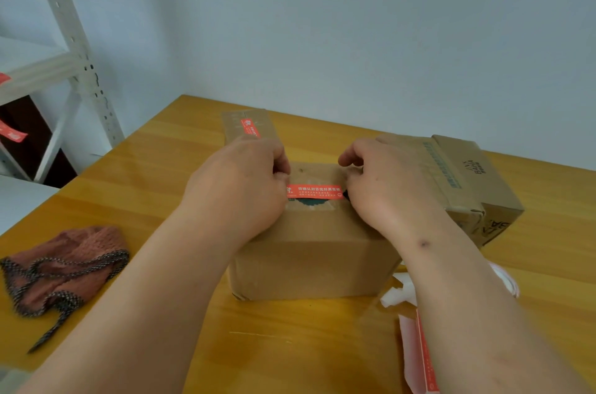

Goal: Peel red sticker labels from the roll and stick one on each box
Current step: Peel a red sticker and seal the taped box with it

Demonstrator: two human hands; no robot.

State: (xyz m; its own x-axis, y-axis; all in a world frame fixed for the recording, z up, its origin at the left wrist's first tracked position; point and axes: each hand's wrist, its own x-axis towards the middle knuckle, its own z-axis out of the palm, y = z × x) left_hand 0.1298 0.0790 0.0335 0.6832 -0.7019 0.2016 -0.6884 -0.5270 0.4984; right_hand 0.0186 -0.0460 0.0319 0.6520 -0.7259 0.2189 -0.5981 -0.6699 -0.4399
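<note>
Now both hands, left (pixel 245 181) and right (pixel 383 181), pinch ends of sticker (pixel 315 192) on near box (pixel 317 242). Keep flat, press from middle out, rub ends down.

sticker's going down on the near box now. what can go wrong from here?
1. The red sticker spans a dark patch of torn tape on the near box; it may bond poorly or wrinkle there.
2. The left hand and right hand hold opposite ends; uneven pull could lay it crooked.
3. The right forearm hangs over the label strip and white backing scraps at the table edge and could sweep them off.
</note>
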